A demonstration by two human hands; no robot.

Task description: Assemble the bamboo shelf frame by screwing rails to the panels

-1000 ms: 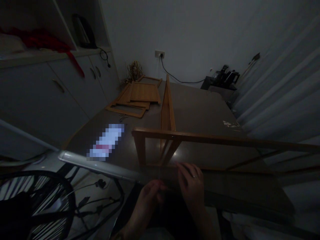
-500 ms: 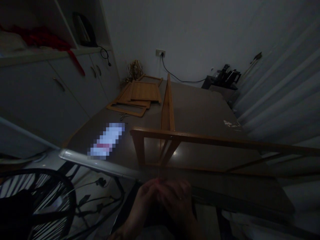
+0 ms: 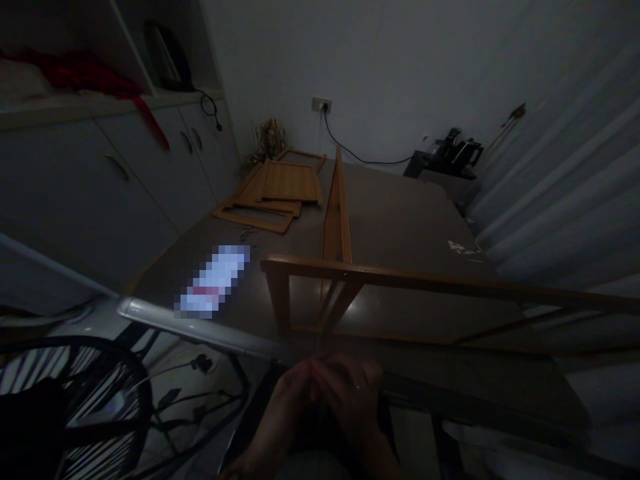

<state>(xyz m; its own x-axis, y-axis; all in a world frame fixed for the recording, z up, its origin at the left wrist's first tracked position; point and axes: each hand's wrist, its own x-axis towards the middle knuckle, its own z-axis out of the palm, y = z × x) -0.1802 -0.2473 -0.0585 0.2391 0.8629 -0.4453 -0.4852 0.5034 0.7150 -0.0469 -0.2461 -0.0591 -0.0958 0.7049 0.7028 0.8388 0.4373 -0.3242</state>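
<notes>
One broad table spreads beneath and beyond the long wooden frame, whose long axis runs crosswise ahead of both hands, off past the right side of view. Its left end is the part nearest them. Behind the frame, close to that end, an upright panel meets it and runs away roughly square to it. Several loose panels lie overlapped, beyond the frame's left end and farther left. The left hand and right hand are together on the frame's near side, apart from it; neither is clearly nearer. Their fingers look bent inward, tips gathered, but darkness hides whether either grips anything. Smallest, a dot like a fastener head marks the frame's top rail, just before the upright panel.
</notes>
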